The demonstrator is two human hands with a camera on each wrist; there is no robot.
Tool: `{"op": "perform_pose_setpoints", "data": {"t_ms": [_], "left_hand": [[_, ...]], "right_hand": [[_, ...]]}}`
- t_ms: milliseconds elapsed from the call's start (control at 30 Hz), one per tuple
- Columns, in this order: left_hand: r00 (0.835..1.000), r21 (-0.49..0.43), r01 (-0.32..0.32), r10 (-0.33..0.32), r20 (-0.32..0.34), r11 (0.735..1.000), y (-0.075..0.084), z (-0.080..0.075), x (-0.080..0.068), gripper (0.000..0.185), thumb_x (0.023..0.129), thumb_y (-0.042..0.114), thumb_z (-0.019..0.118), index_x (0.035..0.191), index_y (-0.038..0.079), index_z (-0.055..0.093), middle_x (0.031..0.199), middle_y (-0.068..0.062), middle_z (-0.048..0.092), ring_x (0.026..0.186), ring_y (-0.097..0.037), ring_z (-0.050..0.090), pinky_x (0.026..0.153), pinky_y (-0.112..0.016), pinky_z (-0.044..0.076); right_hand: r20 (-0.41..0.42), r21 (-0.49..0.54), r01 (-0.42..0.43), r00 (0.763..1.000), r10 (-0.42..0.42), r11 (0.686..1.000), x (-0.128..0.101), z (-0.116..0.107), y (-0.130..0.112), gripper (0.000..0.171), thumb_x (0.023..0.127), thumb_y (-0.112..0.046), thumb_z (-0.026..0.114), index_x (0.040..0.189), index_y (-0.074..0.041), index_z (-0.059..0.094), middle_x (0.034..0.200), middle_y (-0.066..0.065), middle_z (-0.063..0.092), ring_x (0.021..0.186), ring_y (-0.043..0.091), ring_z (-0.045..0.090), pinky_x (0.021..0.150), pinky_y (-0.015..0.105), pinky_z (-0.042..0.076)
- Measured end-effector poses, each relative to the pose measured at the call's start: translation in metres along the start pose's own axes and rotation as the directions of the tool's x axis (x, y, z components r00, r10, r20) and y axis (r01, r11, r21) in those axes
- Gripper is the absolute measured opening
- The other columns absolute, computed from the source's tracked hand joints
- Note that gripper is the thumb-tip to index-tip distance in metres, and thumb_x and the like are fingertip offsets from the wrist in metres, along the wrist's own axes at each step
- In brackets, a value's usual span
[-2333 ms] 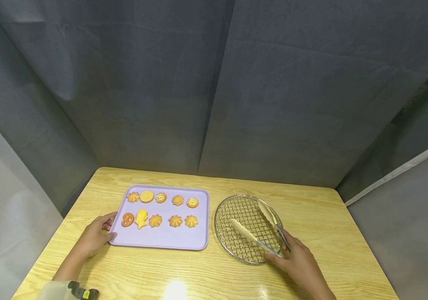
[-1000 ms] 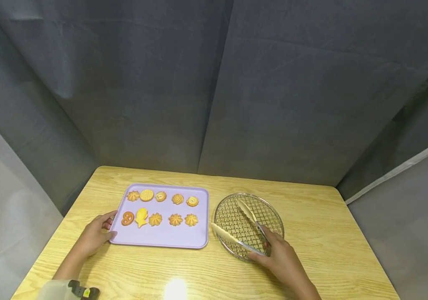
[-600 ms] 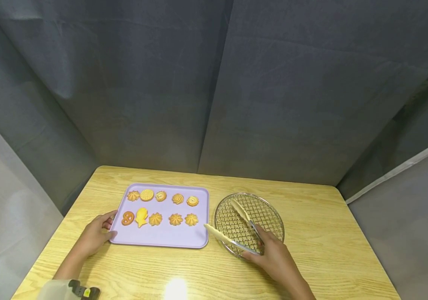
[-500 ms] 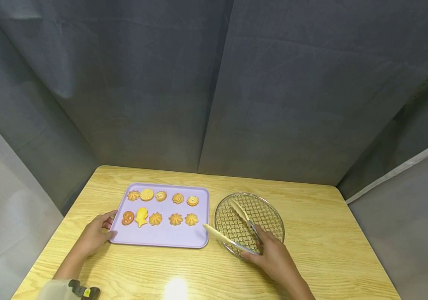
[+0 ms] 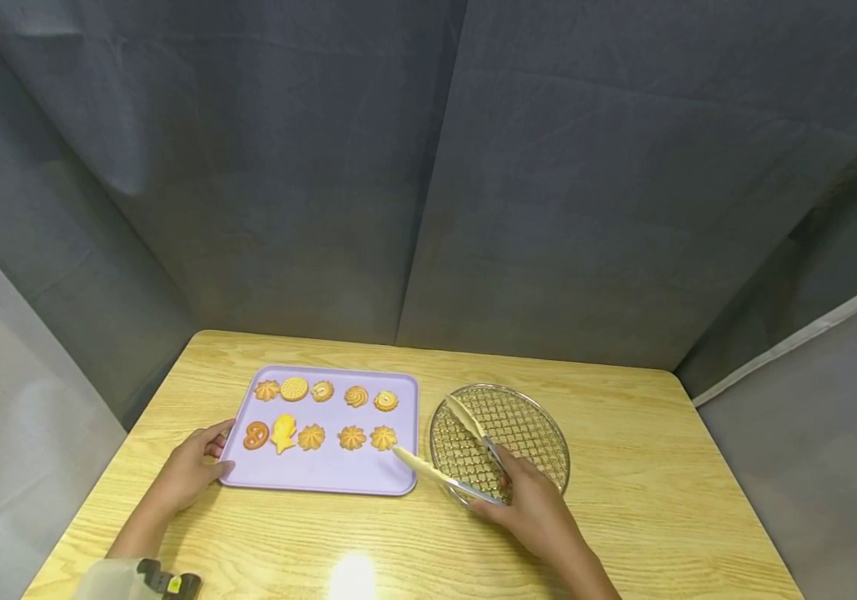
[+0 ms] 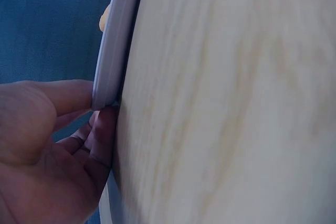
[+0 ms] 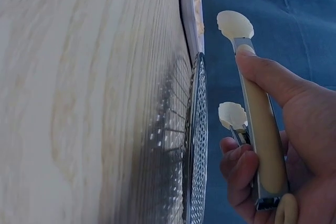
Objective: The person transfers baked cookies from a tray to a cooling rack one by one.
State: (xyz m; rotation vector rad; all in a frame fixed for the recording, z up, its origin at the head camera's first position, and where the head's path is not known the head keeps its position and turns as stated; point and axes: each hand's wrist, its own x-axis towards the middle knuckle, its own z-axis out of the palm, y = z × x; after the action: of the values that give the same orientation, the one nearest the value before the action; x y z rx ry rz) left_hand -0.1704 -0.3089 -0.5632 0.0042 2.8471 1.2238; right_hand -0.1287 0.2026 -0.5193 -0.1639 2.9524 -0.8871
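I see the right hand point(image 5: 529, 504) gripping spread tongs point(image 5: 439, 446), one tip at the flower cookie point(image 5: 383, 437), centre frame. Left hand point(image 5: 190, 471) pinches the lavender tray point(image 5: 323, 479). Next, I judge: squeeze.

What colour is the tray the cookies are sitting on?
Pale lilac purple. The tray shows best in the head view, with the left hand holding its near-left corner.

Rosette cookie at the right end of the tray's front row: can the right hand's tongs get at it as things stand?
Probably yes. The right hand holds the tongs spread, one tip already beside that rosette cookie, with nothing lying between them on the tray.
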Motion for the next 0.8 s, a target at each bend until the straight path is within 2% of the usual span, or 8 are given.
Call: {"op": "perform_pose_setpoints", "data": {"t_ms": [200,500,700,800], "left_hand": [[1.0,0.016,-0.006,0.006,-0.005,1.0,-0.003,0.001,0.001,0.065,0.088,-0.007,0.07,0.148,-0.011,0.045,0.113,-0.016,0.055,0.102,-0.028,0.054,0.074,-0.023,0.046],[1.0,0.022,0.006,-0.006,0.001,1.0,-0.004,0.002,0.002,0.066,0.089,-0.006,0.071,0.149,-0.01,0.044,0.115,-0.016,0.055,0.103,-0.028,0.053,0.075,-0.024,0.045],[1.0,0.019,0.011,-0.011,0.003,1.0,-0.003,0.002,0.002,0.066,0.089,-0.006,0.07,0.149,-0.01,0.044,0.115,-0.016,0.054,0.102,-0.027,0.052,0.074,-0.024,0.045],[1.0,0.022,0.014,-0.014,0.003,1.0,-0.003,0.002,0.001,0.066,0.089,-0.006,0.07,0.149,-0.01,0.044,0.114,-0.016,0.054,0.102,-0.027,0.052,0.074,-0.024,0.045]], "right_hand": [[-0.006,-0.014,0.011,1.0,-0.011,1.0,0.002,0.004,-0.004,0.1,0.076,-0.055,0.086,0.155,-0.009,0.046,0.089,0.0,0.057,0.07,0.012,0.046,0.066,0.031,0.044],[-0.012,-0.024,0.045,0.999,-0.046,0.999,0.007,0.01,-0.007,0.098,0.076,-0.054,0.086,0.155,-0.01,0.047,0.091,-0.001,0.06,0.073,0.011,0.051,0.07,0.034,0.048],[-0.016,-0.023,0.085,0.996,-0.086,0.996,0.011,0.014,-0.01,0.097,0.076,-0.053,0.087,0.155,-0.012,0.047,0.096,0.0,0.064,0.083,0.011,0.056,0.076,0.038,0.052],[0.005,-0.015,0.094,0.996,-0.094,0.995,0.013,0.015,-0.013,0.098,0.076,-0.054,0.086,0.156,-0.013,0.046,0.094,-0.001,0.061,0.079,0.01,0.052,0.072,0.033,0.049]]}}
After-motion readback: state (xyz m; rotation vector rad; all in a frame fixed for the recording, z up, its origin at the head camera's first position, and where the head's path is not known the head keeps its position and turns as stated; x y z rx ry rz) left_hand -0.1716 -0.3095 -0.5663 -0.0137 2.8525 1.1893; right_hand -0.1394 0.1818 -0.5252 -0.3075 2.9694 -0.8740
